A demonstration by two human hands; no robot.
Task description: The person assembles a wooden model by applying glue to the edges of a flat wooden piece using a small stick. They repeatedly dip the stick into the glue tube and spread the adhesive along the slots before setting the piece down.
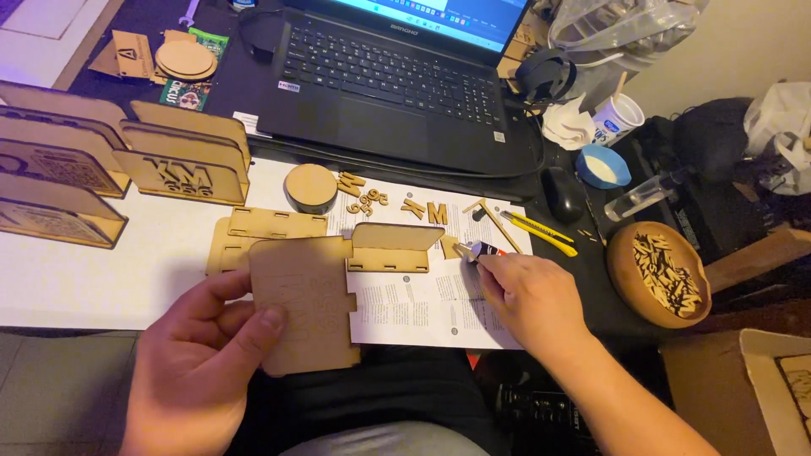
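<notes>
The left hand (pixel 198 363) has its fingers curled around the left edge of a flat wooden panel (pixel 304 304), thumb pressed on its face, holding it tilted just below the sheet of printed paper (pixel 422 295). Faint engraving on the panel is too pale to make out. The right hand (pixel 528 295) rests on the right part of the paper, fingers closed around a small dark tube (pixel 477 249); only the tube's tip shows past the fingertips, and the rest is hidden in the grip.

On the paper, above the panel, lies a slotted wooden piece (pixel 393 247), and to its left another slotted piece (pixel 266 226). Small wooden letters (pixel 422 209) sit near the paper's top edge, beside a round wooden disc (pixel 311 186). Right of the paper lie a yellow knife (pixel 541 232), a black mouse (pixel 562 194) and a wooden bowl (pixel 625 279) of small cut pieces. Above the paper stands a laptop (pixel 389 76), its screen cut off by the frame. Left of the paper, finished wooden stands (pixel 182 160) are partly cropped.
</notes>
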